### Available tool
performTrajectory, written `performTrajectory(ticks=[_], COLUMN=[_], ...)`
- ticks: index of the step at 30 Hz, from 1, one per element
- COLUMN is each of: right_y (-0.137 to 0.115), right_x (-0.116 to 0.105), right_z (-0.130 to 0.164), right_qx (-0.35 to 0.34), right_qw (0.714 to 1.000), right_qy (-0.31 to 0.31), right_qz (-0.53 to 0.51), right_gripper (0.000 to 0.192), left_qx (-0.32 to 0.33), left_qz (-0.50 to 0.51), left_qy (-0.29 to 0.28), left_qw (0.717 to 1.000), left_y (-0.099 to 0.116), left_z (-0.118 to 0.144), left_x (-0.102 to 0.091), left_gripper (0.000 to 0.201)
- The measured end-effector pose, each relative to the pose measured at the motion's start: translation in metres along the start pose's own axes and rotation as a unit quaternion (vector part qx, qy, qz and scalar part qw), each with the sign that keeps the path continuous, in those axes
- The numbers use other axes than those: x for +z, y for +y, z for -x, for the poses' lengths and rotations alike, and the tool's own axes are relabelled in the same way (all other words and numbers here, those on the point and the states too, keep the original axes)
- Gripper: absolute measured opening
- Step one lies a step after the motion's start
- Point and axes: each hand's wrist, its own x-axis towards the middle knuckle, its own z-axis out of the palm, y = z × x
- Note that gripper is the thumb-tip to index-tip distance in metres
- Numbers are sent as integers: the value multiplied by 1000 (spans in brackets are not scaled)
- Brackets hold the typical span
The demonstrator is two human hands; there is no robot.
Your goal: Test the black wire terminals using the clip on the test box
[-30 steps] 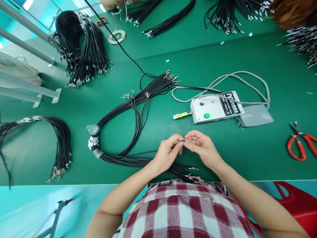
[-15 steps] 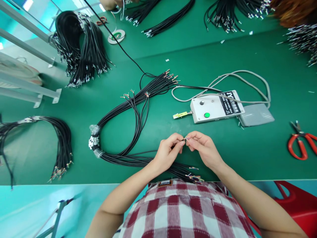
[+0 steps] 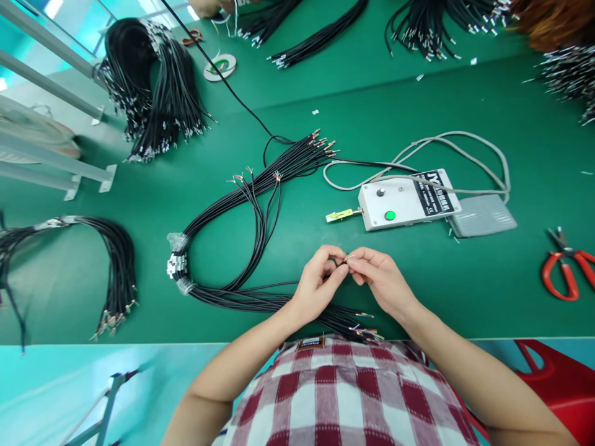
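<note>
My left hand (image 3: 317,286) pinches the end of a thin black cable just above the green table (image 3: 488,291). My right hand (image 3: 381,279) meets it fingertip to fingertip and pinches the stripped wire strands (image 3: 347,259) at that cable end. The cable belongs to a taped bundle of black cables (image 3: 223,248) that loops across the table to the left and passes under my wrists. More stripped ends of the bundle (image 3: 365,331) lie near my shirt at the table's front edge.
A white control box with a green button (image 3: 400,204) and a grey foot pedal (image 3: 481,217) sit just beyond my hands. Red scissors (image 3: 564,272) lie at the right. Other cable bundles (image 3: 149,93) (image 3: 116,272) lie left and far; another person's hand (image 3: 204,7) works at the top.
My fingertips have shifted slightly on the wire end, and both hands have drawn a little closer together. Nothing else on the table has moved.
</note>
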Motion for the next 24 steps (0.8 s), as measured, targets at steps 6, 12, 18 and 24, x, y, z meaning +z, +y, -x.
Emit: performTrajectory(ticks=[6,12,18,24], right_y=[-2,-11,-15,-24], right_x=[-1,-11,-21,-32], right_z=[3,2,3,6], right_qx=[-45,-92,-160,-230], right_qw=[997,976,915,832], right_qy=[9,-29,-14,20], right_qz=[58,197,370,504], right_gripper=[22,20,16,14], left_qx=[36,6,194,47], left_qz=[55,74,-197,-74], left_qy=[54,83,71,74], left_qw=[996,994,958,993], left_y=[0,-4,-8,-15], left_z=[-12,-10,-8,-19], left_x=[13,14,8,5], left_gripper=[14,13,12,14])
